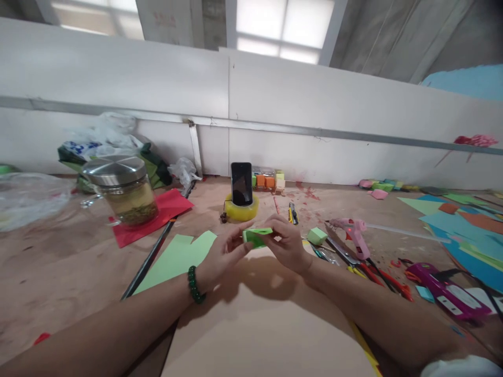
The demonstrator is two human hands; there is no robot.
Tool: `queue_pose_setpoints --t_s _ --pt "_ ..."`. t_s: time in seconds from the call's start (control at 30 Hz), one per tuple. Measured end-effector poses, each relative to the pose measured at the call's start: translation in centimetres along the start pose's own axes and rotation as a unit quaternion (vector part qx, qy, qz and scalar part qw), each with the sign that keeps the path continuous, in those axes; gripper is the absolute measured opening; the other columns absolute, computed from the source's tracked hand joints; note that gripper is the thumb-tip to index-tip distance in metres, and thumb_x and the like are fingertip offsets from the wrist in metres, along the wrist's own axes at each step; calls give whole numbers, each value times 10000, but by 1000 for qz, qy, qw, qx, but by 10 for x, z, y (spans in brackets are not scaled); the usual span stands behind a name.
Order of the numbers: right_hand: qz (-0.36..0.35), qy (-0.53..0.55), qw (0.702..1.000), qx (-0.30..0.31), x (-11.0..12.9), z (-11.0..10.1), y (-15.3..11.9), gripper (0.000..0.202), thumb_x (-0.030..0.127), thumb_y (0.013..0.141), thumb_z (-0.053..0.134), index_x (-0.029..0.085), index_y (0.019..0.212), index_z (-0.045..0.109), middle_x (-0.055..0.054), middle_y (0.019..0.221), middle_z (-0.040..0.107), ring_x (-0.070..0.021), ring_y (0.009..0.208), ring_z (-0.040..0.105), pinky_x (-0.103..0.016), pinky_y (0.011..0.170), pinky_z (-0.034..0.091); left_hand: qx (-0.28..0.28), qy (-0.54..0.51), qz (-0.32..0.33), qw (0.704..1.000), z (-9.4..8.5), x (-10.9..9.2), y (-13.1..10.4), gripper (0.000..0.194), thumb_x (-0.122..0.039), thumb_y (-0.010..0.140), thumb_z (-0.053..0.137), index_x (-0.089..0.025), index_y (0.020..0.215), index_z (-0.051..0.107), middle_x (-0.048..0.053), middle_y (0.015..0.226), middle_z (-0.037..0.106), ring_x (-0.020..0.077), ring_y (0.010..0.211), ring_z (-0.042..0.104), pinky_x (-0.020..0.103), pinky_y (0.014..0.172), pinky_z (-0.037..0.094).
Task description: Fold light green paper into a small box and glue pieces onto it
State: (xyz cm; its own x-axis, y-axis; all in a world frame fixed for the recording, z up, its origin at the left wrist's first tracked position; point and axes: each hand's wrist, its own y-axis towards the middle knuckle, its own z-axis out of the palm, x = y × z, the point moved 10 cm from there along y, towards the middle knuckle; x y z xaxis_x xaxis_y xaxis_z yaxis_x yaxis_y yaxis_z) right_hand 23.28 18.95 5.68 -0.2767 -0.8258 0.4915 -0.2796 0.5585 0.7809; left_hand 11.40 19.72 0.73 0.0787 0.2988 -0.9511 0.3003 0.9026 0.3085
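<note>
A small folded piece of green paper (255, 238) is held up between my two hands above a pale sheet (267, 324). My left hand (223, 254), with a dark green bead bracelet (195, 285) at the wrist, pinches the paper's left side. The fingers of my right hand (288, 243) close on its right end. Just right of that hand sits a pale green paper cube (317, 236). Sheets of light green paper (176, 256) lie beyond my left forearm. The fingertips partly cover the folded paper.
A phone (241, 183) stands in a yellow tape roll (239, 209) at the back. To the left is a glass tea jug (129, 196) on red paper (173, 207). A pink glue gun (353, 233), red-handled scissors (377, 272), a utility knife (293, 213) and coloured paper (456, 225) lie rightward.
</note>
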Motion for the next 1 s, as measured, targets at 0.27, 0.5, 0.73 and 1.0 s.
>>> queue_pose_setpoints --t_s 0.27,0.5,0.73,1.0 --pt "-142 -33 989 4 31 -3 -5 176 92 858 561 217 971 608 -35 843 596 -137 761 599 -242 656 507 -37 193 171 965 -1 -35 -11 421 -258 784 660 -171 1190 590 114 1117 686 233 976 654 351 859 538" --pt "-210 -86 973 34 44 -2 -10 207 114 871 517 209 1041 587 -70 885 594 -158 776 611 -263 651 526 -45 245 275 929 4 -57 -22 426 -203 781 645 -195 1200 570 108 1131 675 241 1057 631 364 921 510" --pt "-162 -82 983 5 37 -4 -6 152 129 869 555 212 990 595 -51 839 607 -155 752 609 -259 634 528 -108 230 277 927 -6 -49 -25 323 -175 785 635 -196 1091 532 123 1132 651 233 1082 623 363 913 524" --pt "-122 -47 991 7 29 -2 -2 191 98 865 560 228 995 613 -39 865 639 -149 780 623 -252 639 528 -108 223 247 937 -10 -41 -20 199 -185 812 621 -195 1006 579 125 1130 684 237 1073 649 359 895 539"
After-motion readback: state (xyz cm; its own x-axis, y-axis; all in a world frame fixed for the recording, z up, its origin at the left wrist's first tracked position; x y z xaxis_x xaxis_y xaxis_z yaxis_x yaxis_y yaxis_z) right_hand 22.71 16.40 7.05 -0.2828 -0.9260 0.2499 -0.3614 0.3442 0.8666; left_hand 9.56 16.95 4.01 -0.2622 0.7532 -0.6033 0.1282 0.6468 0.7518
